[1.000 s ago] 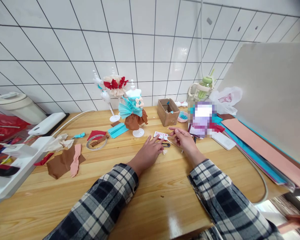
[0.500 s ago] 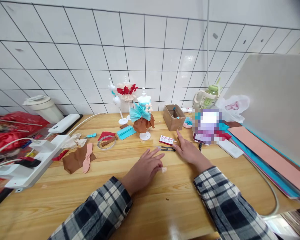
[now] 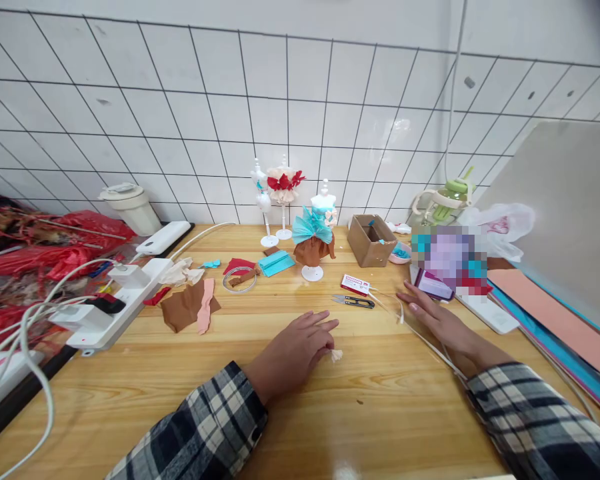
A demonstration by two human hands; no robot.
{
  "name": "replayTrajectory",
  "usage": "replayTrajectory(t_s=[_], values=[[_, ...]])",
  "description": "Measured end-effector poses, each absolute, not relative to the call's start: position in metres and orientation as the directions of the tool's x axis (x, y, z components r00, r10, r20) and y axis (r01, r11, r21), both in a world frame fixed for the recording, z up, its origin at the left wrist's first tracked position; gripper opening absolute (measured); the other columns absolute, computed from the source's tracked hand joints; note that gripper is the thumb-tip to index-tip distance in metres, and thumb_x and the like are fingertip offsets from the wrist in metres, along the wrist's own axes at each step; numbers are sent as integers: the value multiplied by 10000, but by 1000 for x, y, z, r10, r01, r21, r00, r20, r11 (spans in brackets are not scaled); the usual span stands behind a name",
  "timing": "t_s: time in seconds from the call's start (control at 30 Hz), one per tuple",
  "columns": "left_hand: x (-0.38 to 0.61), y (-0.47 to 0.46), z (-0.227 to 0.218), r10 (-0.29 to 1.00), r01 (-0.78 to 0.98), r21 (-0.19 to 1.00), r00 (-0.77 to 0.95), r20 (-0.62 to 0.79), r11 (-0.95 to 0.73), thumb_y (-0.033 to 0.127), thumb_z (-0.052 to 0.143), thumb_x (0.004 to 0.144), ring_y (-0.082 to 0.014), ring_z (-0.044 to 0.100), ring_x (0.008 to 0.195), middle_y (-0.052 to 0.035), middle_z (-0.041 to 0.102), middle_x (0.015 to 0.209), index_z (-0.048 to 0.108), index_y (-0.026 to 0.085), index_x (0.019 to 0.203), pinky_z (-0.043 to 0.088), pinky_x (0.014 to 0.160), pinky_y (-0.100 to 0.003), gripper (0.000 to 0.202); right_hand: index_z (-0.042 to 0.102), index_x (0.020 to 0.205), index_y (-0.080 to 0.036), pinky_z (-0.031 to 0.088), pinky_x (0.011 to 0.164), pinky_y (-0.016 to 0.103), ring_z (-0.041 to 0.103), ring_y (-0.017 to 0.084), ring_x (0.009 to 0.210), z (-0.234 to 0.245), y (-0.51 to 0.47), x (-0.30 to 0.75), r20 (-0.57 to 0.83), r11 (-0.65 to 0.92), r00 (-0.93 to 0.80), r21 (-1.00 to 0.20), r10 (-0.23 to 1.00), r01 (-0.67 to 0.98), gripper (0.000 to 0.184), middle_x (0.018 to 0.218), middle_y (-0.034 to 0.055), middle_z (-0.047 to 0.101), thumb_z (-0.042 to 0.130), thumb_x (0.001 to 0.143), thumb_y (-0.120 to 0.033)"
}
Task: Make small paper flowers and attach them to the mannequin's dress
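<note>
My left hand (image 3: 295, 350) is low over the wooden table, pinching a small cream scrap of cloth (image 3: 336, 355) at its thumb, with the other fingers stretched forward. My right hand (image 3: 440, 327) lies open on the right side, fingers extended, beside a thin white cord (image 3: 443, 357) and just in front of a purple-edged phone (image 3: 433, 285). Between the hands are black-handled thread snips (image 3: 357, 302) and a small red-and-white box (image 3: 355, 285). Behind them stands a mini dress form (image 3: 323, 203) dressed in a turquoise bow and brown skirt (image 3: 314, 252).
Two more small dress forms (image 3: 283, 190) stand by the tiled wall. A cardboard box (image 3: 371, 241) is right of them. Cloth scraps (image 3: 185, 307), a clear ring roll (image 3: 239, 280) and a power strip (image 3: 123, 303) lie left. Coloured sheets (image 3: 555, 303) lie right.
My right hand has moved right, away from the snips, and the white cord now shows by it. My left hand has shifted slightly left with the scrap. The view has turned left.
</note>
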State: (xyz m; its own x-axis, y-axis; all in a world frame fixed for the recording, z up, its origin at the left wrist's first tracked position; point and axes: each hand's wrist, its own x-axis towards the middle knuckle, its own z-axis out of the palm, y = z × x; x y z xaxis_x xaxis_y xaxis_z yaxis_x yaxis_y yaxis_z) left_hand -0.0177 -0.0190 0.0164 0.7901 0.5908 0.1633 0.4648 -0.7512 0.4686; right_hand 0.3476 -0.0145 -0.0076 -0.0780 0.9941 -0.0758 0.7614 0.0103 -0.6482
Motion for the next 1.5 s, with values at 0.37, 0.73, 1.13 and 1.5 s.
replayTrajectory(t_s=[0.37,0.73,1.13,1.5], values=[[-15,-21,14,560,446,454,815,152,-772,248,413,950,-229,384,1354,-40,564,1355,636,195,953,304,1126,-431,229,680,1121,-257,330,1107,481,545,325,1203,-4,-37,395,-51,-69,50,-866,997,495,542,1073,98,717,520,778,-644],[-8,-26,10,796,304,887,596,107,-347,262,503,902,-172,596,1088,-76,668,1160,572,190,889,440,977,-345,100,677,899,-243,554,793,344,611,262,1037,41,-61,333,-150,-180,115,-925,982,335,338,1150,71,663,723,691,-506],[-34,-32,42,679,102,995,728,-89,21,386,684,782,-223,559,1165,-113,553,1310,648,157,803,428,985,-365,233,699,812,-184,459,555,257,538,130,638,23,-23,168,89,111,-117,-975,989,194,241,760,34,627,690,746,-416],[-28,-25,25,796,354,913,602,-57,-202,324,593,848,-150,611,869,-43,672,946,662,164,854,476,798,-258,175,729,822,-230,453,577,251,548,132,650,-1,-32,158,291,339,-178,-849,940,405,99,737,20,597,636,804,-203]])
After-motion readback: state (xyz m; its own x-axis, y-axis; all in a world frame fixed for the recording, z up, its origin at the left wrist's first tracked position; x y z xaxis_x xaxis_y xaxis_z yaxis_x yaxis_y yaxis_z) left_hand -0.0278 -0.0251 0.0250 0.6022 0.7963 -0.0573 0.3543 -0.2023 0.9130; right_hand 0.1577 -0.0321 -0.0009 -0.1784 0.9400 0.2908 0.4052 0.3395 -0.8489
